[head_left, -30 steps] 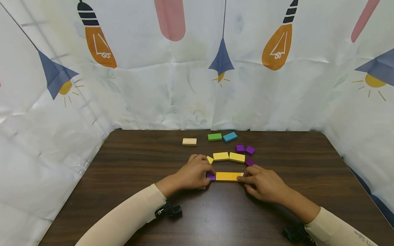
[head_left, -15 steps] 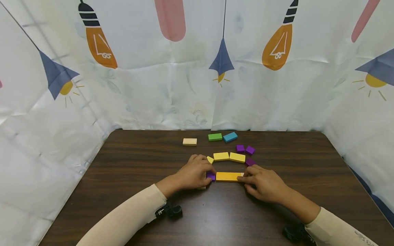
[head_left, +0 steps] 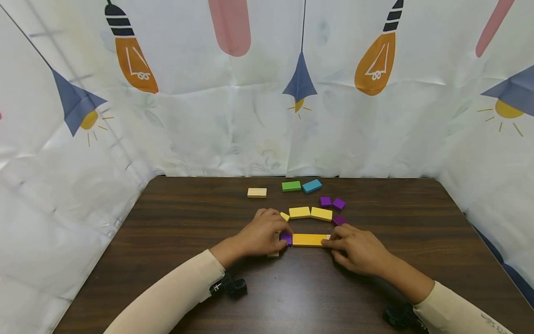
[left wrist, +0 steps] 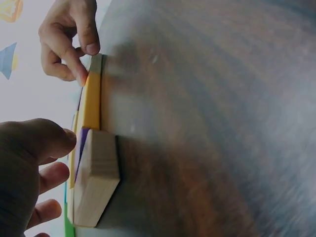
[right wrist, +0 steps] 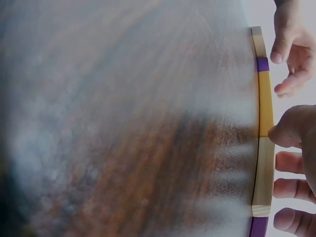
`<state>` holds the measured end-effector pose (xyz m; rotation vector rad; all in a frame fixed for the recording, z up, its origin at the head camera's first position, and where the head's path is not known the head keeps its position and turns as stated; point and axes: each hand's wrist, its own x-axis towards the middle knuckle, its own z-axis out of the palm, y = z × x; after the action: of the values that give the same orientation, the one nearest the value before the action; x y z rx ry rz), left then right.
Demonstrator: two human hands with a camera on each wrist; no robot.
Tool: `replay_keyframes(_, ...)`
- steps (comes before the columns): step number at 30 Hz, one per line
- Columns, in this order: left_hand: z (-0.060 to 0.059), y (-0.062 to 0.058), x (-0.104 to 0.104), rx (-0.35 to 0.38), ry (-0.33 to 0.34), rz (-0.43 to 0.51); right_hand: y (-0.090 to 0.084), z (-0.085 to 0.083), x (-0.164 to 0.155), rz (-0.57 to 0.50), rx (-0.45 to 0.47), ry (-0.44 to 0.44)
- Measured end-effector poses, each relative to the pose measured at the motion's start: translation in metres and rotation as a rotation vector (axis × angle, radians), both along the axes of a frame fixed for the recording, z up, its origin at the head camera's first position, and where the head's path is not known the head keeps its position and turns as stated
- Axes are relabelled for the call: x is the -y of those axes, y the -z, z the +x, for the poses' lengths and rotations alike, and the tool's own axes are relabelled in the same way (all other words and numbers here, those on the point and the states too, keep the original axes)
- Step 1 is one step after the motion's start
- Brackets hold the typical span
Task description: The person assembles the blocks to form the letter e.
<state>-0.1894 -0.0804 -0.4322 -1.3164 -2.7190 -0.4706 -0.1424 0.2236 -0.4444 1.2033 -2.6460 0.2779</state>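
In the head view, my left hand (head_left: 262, 234) hovers with bent, parted fingers around a small purple block (head_left: 287, 239). A plain wooden block (left wrist: 96, 182) stands at that block's left, beside my left thumb in the left wrist view. To the right, a long orange block (head_left: 308, 240) lies end to end with the purple one. My right hand (head_left: 359, 248) touches the orange block's right end with an extended finger. Under that hand, another plain wooden block (right wrist: 264, 173) continues the row, then a purple block (right wrist: 258, 227) in the right wrist view.
Behind the row, yellow blocks (head_left: 300, 212) and several purple blocks (head_left: 325, 202) form a curve on the brown table (head_left: 187, 287). Farther back lie a wooden block (head_left: 257, 192), a green block (head_left: 291, 186) and a blue block (head_left: 312, 186). A printed curtain (head_left: 250, 130) hangs behind.
My left thumb has drawn back slightly from the purple block, showing more of it. The right hand and the blocks have stayed in place.
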Motion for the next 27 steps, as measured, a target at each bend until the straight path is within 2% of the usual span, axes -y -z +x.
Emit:
replay_keyframes(8,-0.014,-0.009,0.012,0.003,-0.049,0.046,0.001,0.000,-0.001,-0.005,0.005,-0.004)
replay_keyframes(13,-0.027,-0.011,0.022,-0.014,-0.117,0.052,0.001,-0.001,-0.001,-0.003,-0.002,-0.009)
replay_keyframes(23,-0.049,-0.006,0.044,-0.023,-0.267,0.061,0.000,-0.001,-0.001,0.010,-0.011,-0.009)
replay_keyframes(27,-0.056,-0.003,0.050,-0.026,-0.297,0.060,0.000,-0.001,-0.001,0.012,-0.013,-0.010)
